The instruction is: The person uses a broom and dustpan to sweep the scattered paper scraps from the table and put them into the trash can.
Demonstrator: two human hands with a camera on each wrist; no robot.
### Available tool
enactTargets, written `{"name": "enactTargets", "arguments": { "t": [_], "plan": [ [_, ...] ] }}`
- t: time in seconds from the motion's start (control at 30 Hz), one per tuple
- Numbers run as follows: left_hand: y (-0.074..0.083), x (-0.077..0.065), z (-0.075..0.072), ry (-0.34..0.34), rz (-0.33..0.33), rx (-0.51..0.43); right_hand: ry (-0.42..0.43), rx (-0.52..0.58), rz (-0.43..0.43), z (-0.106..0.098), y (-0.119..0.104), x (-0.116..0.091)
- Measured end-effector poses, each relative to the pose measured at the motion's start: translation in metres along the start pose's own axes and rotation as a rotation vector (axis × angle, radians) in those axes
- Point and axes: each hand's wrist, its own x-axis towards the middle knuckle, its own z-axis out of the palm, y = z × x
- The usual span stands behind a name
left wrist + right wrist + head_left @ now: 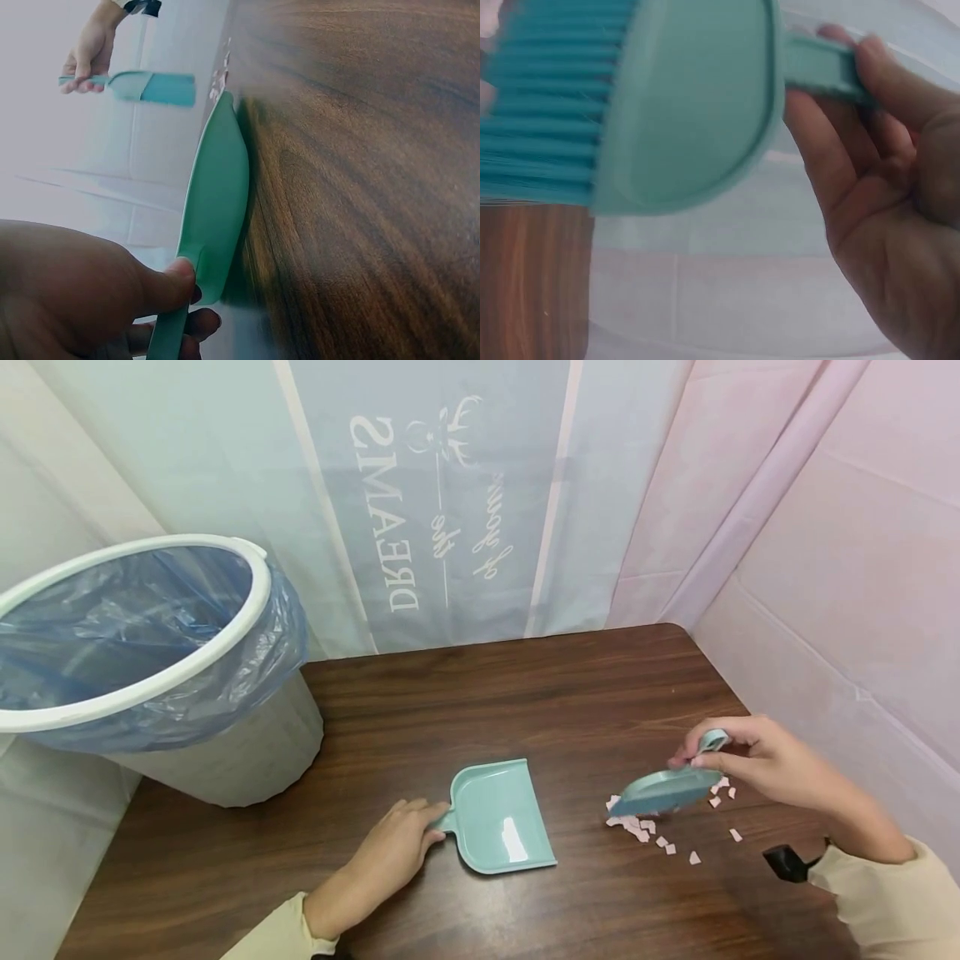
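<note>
A mint-green dustpan lies on the wooden table, its wide edge facing right. My left hand grips its short handle, thumb on top in the left wrist view. On the right, my right hand holds a small hand brush by its handle. Teal bristles point down over scraps of pale pink paper. Several scraps lie in front of the brush and behind it; the brush hides some. Between the dustpan's edge and the scraps is a strip of bare tabletop.
At the left stands a white trash bin lined with a blue plastic bag. A printed curtain hangs behind the dark wooden table. A pale wall covering borders the table on the right.
</note>
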Motion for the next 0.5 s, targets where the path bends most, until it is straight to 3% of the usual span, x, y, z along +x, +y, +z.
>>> {"name": "enactTargets", "arguments": {
  "t": [0.17,0.27,0.5],
  "plan": [
    [0.0,0.0,0.0,-0.004,-0.008,-0.008,-0.151,-0.013,0.075,-0.004,0.0,-0.009],
    [0.0,-0.001,0.0,-0.006,-0.014,-0.007,-0.219,0.03,0.045,-0.002,0.008,-0.011],
    [-0.001,0.0,-0.001,-0.001,0.004,0.008,-0.229,0.025,0.064,0.008,0.021,-0.006]
  ]
}}
